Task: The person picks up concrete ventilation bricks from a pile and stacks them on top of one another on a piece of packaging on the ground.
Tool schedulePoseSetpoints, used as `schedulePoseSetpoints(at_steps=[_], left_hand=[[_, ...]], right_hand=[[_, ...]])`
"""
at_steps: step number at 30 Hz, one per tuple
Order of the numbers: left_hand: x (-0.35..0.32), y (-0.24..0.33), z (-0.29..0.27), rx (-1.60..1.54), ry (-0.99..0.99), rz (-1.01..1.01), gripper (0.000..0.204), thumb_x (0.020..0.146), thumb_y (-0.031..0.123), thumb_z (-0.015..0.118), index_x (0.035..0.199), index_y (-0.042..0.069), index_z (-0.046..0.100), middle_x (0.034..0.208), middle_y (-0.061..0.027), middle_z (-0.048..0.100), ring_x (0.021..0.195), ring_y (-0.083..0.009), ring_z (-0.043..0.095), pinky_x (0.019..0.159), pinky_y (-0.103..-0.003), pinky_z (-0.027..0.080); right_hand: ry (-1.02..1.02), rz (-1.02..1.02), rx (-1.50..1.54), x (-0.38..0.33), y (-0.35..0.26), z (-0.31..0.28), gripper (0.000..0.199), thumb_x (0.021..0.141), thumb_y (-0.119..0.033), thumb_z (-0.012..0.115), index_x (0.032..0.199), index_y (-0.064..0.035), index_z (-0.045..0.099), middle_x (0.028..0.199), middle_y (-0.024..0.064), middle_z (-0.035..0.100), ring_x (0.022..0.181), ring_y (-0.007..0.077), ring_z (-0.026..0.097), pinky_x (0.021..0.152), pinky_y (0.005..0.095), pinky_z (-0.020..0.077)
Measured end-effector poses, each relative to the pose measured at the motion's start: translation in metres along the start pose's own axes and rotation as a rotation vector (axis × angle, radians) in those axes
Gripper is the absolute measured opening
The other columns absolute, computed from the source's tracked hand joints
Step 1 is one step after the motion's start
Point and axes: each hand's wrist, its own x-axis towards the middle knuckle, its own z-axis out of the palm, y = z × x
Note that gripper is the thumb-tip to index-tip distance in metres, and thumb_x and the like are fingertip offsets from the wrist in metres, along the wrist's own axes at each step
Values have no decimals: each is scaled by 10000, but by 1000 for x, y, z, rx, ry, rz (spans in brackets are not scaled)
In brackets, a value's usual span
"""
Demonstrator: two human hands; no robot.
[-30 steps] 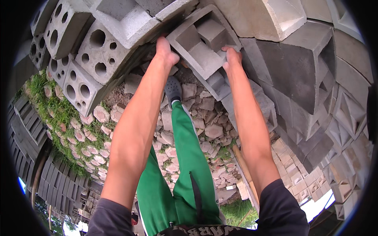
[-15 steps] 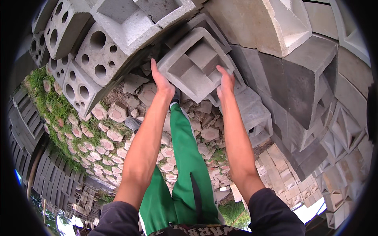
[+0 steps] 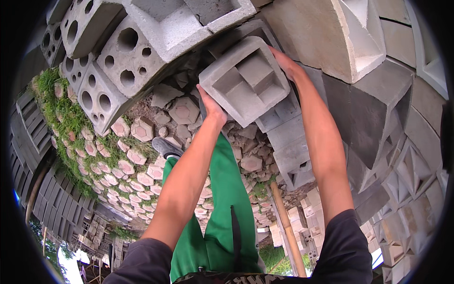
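A square grey concrete block (image 3: 246, 79) with a thick rim and stepped hollows in its face is between my two hands. My left hand (image 3: 213, 106) presses against its near left side, thumb along the edge and the other fingers partly hidden beneath. Round the far right side curls my right hand (image 3: 285, 62), its fingertips hidden behind the rim. The block sits over a stack of similar grey blocks (image 3: 286, 142); whether it rests on them cannot be told.
Perforated concrete blocks (image 3: 127, 61) and a large hollow block (image 3: 175, 31) stand left and ahead. Big blocks (image 3: 369, 94) wall the right. Loose rubble (image 3: 182, 111) and hexagonal pavers (image 3: 137, 156) with grass cover the ground. A wooden pole (image 3: 286, 227) leans near my right leg.
My right hand has moved from the block's near right corner up to its far right side. The left hand has shifted to the near left side. The block has turned slightly.
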Motion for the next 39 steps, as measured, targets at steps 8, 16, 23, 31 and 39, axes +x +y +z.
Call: schedulePoseSetpoints(at_steps=[8, 16, 23, 31, 39], left_hand=[[18, 7, -11, -81, 52, -114, 784, 879, 709, 347, 1373, 108, 442, 1358, -80, 497, 1207, -262, 492, 1026, -405, 391], [-131, 79, -100, 128, -52, 11, 837, 886, 711, 345, 1395, 51, 413, 1389, -118, 449, 1245, -225, 426, 1049, -359, 332], [-320, 149, -200, 217, 188, 250, 818, 923, 672, 293, 1327, -13, 481, 1295, -139, 538, 1186, -232, 492, 1021, -337, 354], [-472, 156, -295, -499, 125, 367, 760, 928, 657, 300, 1328, 37, 481, 1314, -105, 517, 1177, -208, 492, 1011, -337, 368], [-544, 199, -386, -680, 114, 608, 693, 939, 610, 362, 1285, 32, 528, 1258, -91, 554, 1120, -173, 510, 980, -307, 379]], right_hand=[[74, -38, -8, -20, -4, 15, 739, 920, -613, 408, 1331, -5, 500, 1316, 142, 526, 1200, 211, 483, 1005, 322, 368], [-62, -114, 335, -154, 24, 151, 742, 947, -637, 274, 1363, -49, 450, 1329, 115, 501, 1208, 224, 478, 1019, 352, 377], [-281, 113, 425, -251, 41, 314, 769, 922, -677, 262, 1348, -69, 463, 1318, 92, 519, 1169, 232, 504, 1012, 372, 396], [-513, 152, -230, -324, 11, 466, 732, 956, -623, 247, 1379, -53, 426, 1373, 85, 465, 1222, 207, 448, 1059, 331, 331], [-642, 13, -291, -415, -23, 631, 718, 947, -633, 267, 1378, -84, 435, 1343, 94, 502, 1198, 229, 491, 1035, 370, 379]])
